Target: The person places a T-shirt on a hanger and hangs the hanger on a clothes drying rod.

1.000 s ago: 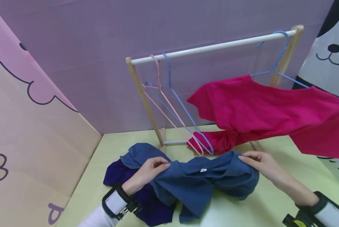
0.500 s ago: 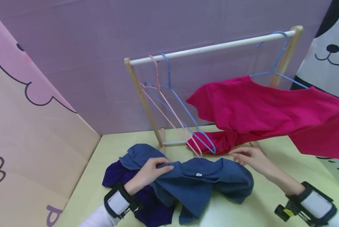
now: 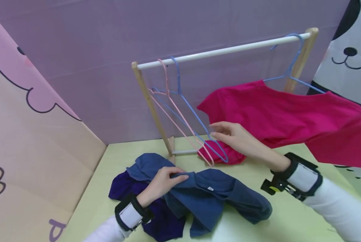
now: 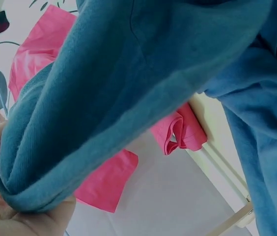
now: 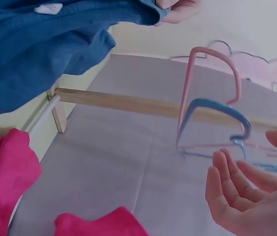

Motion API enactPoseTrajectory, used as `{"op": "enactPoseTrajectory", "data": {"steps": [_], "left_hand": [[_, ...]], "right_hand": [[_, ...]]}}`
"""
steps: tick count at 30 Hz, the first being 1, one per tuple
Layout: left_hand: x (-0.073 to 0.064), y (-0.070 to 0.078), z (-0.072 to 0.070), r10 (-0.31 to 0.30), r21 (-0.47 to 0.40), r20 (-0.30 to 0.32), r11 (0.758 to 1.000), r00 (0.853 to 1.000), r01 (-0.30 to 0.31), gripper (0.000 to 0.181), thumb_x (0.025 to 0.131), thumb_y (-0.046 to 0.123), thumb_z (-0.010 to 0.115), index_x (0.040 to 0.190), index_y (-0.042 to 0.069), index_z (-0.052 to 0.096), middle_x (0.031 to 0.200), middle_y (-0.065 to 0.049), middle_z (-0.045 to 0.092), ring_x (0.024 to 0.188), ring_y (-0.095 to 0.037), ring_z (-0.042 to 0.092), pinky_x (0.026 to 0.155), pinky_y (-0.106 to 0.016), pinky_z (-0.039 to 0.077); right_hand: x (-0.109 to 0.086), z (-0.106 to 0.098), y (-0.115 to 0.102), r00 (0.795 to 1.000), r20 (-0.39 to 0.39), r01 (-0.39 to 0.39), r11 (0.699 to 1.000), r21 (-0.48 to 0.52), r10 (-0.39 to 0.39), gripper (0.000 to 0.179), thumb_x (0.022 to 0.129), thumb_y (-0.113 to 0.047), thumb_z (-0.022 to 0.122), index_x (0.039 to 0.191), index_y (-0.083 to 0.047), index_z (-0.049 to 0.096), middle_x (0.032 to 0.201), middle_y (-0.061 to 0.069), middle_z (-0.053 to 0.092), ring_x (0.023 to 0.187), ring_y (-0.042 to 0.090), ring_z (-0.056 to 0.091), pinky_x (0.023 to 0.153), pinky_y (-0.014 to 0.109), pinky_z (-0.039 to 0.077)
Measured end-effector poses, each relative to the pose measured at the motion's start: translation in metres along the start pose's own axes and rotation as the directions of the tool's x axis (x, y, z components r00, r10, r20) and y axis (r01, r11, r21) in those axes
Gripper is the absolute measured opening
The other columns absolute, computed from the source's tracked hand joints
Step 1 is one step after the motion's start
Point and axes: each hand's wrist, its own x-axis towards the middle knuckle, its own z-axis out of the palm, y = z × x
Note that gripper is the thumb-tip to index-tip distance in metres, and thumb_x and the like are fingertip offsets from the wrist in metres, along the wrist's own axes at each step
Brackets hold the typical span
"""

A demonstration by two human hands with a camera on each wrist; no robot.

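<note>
My left hand pinches the neckline of a dark blue shirt, thumb on one side and fingers on the other. In the left wrist view the folded cloth lies between its fingers and thumb. The shirt's right part droops onto the table, and a white label shows at the collar. My right hand is raised beside the lower right side of a blue hanger, holding nothing. Its fingers are loosely bent, thumb apart, in the right wrist view. A pink hanger hangs just left of the blue one.
The rack has a white rod on wooden legs. A magenta garment hangs from another blue hanger at the right end. Below lies more magenta cloth. Dark purple cloth lies under the shirt on the yellow-green table.
My right hand has let go of the shirt's right shoulder and moved up and left to the blue hanger. That side of the shirt has sunk. My left hand keeps its hold.
</note>
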Motion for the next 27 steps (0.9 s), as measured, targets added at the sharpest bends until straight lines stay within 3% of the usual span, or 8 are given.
{"op": "enactPoseTrajectory", "data": {"steps": [6, 11, 15, 19, 24, 27], "left_hand": [[-0.002, 0.000, -0.001, -0.015, -0.011, -0.006, 1.000, 1.000, 0.014, 0.015, 0.082, 0.028, 0.061, 0.091, 0.017, 0.066, 0.090, -0.002, 0.065, 0.084, -0.010, 0.057, 0.077, -0.039, 0.047], [-0.005, -0.002, -0.001, -0.030, -0.025, -0.003, 0.999, 1.000, 0.029, 0.013, 0.082, 0.021, 0.061, 0.092, 0.014, 0.066, 0.090, -0.003, 0.065, 0.083, -0.012, 0.056, 0.077, -0.039, 0.047], [-0.005, -0.005, 0.000, -0.040, -0.025, -0.001, 0.999, 0.999, 0.040, 0.012, 0.082, 0.018, 0.061, 0.091, 0.012, 0.066, 0.089, -0.004, 0.065, 0.082, -0.013, 0.056, 0.077, -0.040, 0.047], [-0.006, -0.008, 0.000, -0.037, -0.029, -0.008, 0.999, 0.999, 0.037, 0.014, 0.082, 0.025, 0.061, 0.089, 0.014, 0.066, 0.087, -0.003, 0.065, 0.081, -0.011, 0.056, 0.077, -0.039, 0.047], [-0.007, -0.009, 0.001, -0.057, -0.050, -0.006, 0.997, 0.998, 0.057, 0.015, 0.082, 0.025, 0.061, 0.091, 0.014, 0.066, 0.089, -0.003, 0.065, 0.082, -0.011, 0.057, 0.079, -0.040, 0.047], [-0.008, -0.002, -0.001, -0.061, -0.057, -0.002, 0.997, 0.998, 0.061, 0.013, 0.082, 0.019, 0.061, 0.092, 0.012, 0.066, 0.090, -0.005, 0.065, 0.082, -0.013, 0.057, 0.079, -0.040, 0.047]], "right_hand": [[0.023, 0.010, -0.009, 1.000, -0.021, -0.006, 0.998, -0.066, 0.004, 0.038, 0.084, -0.019, 0.058, 0.116, -0.001, 0.049, 0.102, 0.020, 0.060, 0.087, 0.026, 0.057, 0.075, 0.043, 0.050], [0.030, 0.013, -0.009, 0.993, -0.118, -0.038, 0.996, -0.076, 0.029, 0.030, 0.084, -0.010, 0.055, 0.112, 0.000, 0.051, 0.096, 0.020, 0.059, 0.074, 0.025, 0.055, 0.060, 0.037, 0.048], [0.035, 0.015, -0.005, 0.976, -0.213, -0.052, 0.998, -0.040, 0.042, 0.025, 0.085, -0.008, 0.051, 0.108, -0.001, 0.054, 0.089, 0.017, 0.059, 0.068, 0.024, 0.052, 0.058, 0.035, 0.043], [0.041, 0.017, -0.004, 0.952, -0.300, -0.059, 0.998, 0.012, 0.059, 0.022, 0.085, -0.007, 0.050, 0.105, -0.001, 0.057, 0.084, 0.016, 0.060, 0.067, 0.022, 0.051, 0.058, 0.032, 0.042], [0.041, 0.015, -0.003, 0.929, -0.362, -0.063, 0.997, 0.034, 0.071, 0.020, 0.085, -0.008, 0.051, 0.102, -0.001, 0.059, 0.083, 0.017, 0.061, 0.067, 0.024, 0.052, 0.057, 0.030, 0.041], [0.039, 0.011, -0.003, 0.915, -0.397, -0.055, 0.998, 0.042, 0.067, 0.020, 0.085, -0.009, 0.052, 0.101, -0.001, 0.059, 0.081, 0.015, 0.060, 0.062, 0.024, 0.051, 0.055, 0.027, 0.041]]}}
